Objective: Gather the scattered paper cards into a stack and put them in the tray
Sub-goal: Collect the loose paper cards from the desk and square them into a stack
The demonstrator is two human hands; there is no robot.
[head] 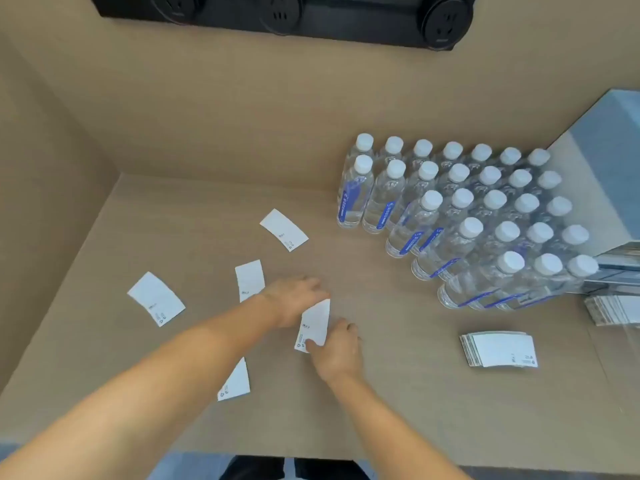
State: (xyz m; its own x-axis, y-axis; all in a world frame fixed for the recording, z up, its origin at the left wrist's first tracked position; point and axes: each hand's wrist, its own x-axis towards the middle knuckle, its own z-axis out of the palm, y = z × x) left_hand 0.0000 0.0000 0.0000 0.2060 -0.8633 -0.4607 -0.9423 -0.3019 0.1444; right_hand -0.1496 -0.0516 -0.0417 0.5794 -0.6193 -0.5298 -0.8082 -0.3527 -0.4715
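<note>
Several white curved paper cards lie scattered on the tan table. Both hands hold one card (317, 322) at the table's middle: my left hand (294, 296) grips its upper end, my right hand (337, 351) pinches its lower end. Loose cards lie at the far middle (284, 229), at the left (156, 298), partly under my left wrist (248, 278) and under my left forearm (237, 382). A neat stack of cards (498, 348) rests at the right. A clear tray (620, 327) at the right edge holds another stack (613, 309).
Many clear water bottles with white caps (460, 216) stand in rows at the back right. A grey-blue box (609, 174) sits behind them. A black socket strip (284, 15) is on the back wall. Tan walls close the left and back.
</note>
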